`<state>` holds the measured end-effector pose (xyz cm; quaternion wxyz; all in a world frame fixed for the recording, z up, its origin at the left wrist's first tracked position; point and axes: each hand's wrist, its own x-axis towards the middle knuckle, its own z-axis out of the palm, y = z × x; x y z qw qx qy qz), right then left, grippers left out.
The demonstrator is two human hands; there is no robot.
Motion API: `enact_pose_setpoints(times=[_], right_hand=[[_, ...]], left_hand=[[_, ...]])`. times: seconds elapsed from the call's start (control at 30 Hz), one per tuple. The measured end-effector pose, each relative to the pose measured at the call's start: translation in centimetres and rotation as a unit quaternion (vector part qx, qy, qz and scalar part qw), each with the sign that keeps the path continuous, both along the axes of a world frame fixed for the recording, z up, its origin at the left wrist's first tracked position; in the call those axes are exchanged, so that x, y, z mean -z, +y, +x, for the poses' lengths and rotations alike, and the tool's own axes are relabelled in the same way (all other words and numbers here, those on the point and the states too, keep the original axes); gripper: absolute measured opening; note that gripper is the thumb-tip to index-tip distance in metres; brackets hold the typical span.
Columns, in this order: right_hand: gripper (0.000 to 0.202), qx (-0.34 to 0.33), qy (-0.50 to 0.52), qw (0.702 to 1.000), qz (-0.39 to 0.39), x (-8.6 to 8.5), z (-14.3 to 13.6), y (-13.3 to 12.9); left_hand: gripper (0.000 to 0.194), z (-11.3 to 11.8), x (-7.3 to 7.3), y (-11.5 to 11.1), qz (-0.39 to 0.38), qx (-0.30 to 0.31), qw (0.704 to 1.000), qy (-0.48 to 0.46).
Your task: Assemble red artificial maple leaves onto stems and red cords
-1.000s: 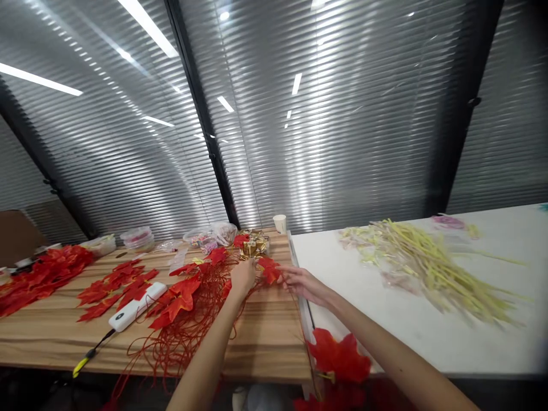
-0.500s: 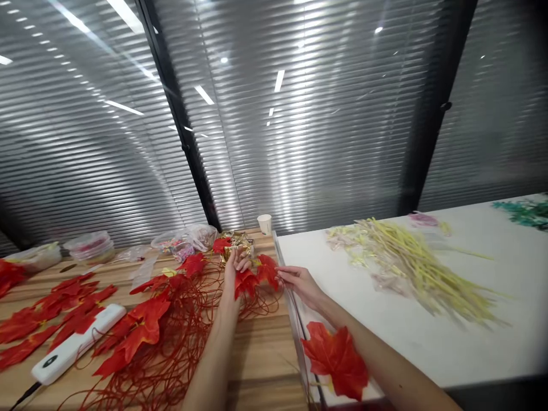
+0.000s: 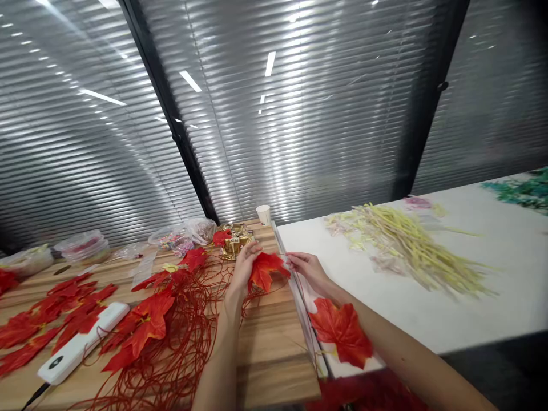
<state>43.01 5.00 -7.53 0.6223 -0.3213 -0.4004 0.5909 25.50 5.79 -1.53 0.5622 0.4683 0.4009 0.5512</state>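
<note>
Our left hand pinches a red fabric maple leaf above the wooden tabletop; our right hand, fingers closed, grips its thin red wire stem.

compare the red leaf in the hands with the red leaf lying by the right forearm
The held leaf is lifted off the wooden table between both hands; the lying leaf rests flat on the white table, untouched. The held leaf looks smaller, being farther away. Both are red, maple-shaped.
</note>
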Motion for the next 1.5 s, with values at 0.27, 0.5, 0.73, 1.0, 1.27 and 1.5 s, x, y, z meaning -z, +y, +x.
enact_pose_setpoints(times=[0.27, 0.5, 0.73, 1.0, 1.27, 1.5], right_hand=[[0.025, 0.004, 0.054, 0.998, -0.039, -0.6, 0.6, -0.3], [0.022, 0.004, 0.045, 0.998, -0.036, 0.2, 1.0, 0.3], [0.021, 0.026, 0.048, 0.997, -0.058, 1.0, 1.1, 0.6], [0.018, 0.04, 0.036, 0.997, -0.061, 1.1, 1.3, 0.6], [0.02, 0.028, 0.029, 0.999, -0.029, 0.4, 1.0, -0.1], [0.022, 0.024, -0.002, 1.0, -0.003, -0.4, 0.8, -0.8]], left_hand=[[0.018, -1.2, 2.2, 1.3, 0.034, -0.031, 0.938, 0.343], [0.015, -1.3, 1.7, 0.8, 0.069, -0.002, 0.941, 0.331], [0.032, 0.0, 0.6, -0.3, -0.02, 0.062, 0.998, 0.017], [0.023, 1.0, 0.4, -0.6, -0.035, 0.1, 0.986, -0.13], [0.03, 1.8, 1.2, 0.0, -0.04, 0.093, 0.975, -0.198], [0.05, 2.8, 1.1, -1.0, -0.001, 0.173, 0.969, -0.175]])
